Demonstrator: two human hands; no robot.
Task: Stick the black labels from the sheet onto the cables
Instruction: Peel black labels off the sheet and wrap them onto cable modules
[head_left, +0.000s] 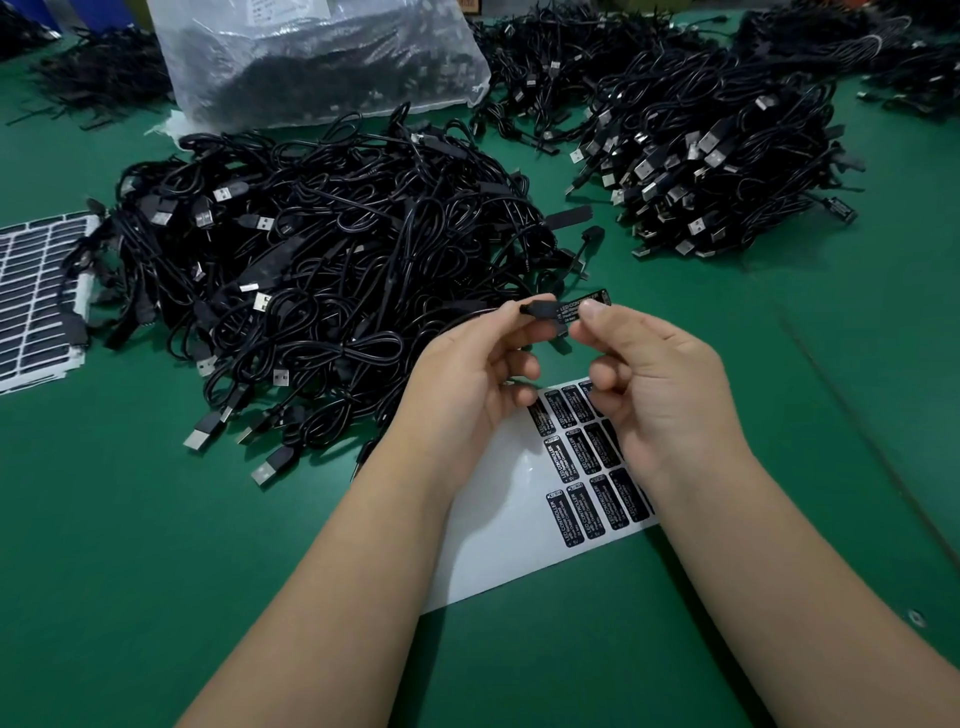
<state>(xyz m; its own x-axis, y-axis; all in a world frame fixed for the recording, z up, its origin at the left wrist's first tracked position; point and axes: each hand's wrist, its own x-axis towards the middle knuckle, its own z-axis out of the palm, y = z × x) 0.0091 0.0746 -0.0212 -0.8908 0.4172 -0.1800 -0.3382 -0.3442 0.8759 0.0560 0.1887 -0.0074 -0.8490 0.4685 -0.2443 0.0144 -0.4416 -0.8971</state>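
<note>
The left hand (478, 364) pinches the small black controller block of one cable (543, 307) between thumb and fingertips, and the right hand (654, 379) holds a black label (587, 305) against that block with its thumb on top. Both grips are closed, the left on the cable, the right on the label. The label's far end sticks out past the right thumb and appears not yet pressed down; whether its near end has already bonded to the block cannot be told.

Judged from this, the step in hand is laying the label onto the controller. The next move calls for aligning its long edge with the block, then smoothing it flat from the pinched end outward so that no corner lifts.

Just below the grip lies the label sheet (519, 509) on the green surface (156, 519), with rows of black labels remaining on its right part and bare white backing to the left. Beyond and to the left of the grip sits a loose heap of USB cables (311, 249); farther off to the right is a second pile (717, 156). A clear plastic bag (322, 57) lies behind, and a stripped sheet (36, 296) is far left.
</note>
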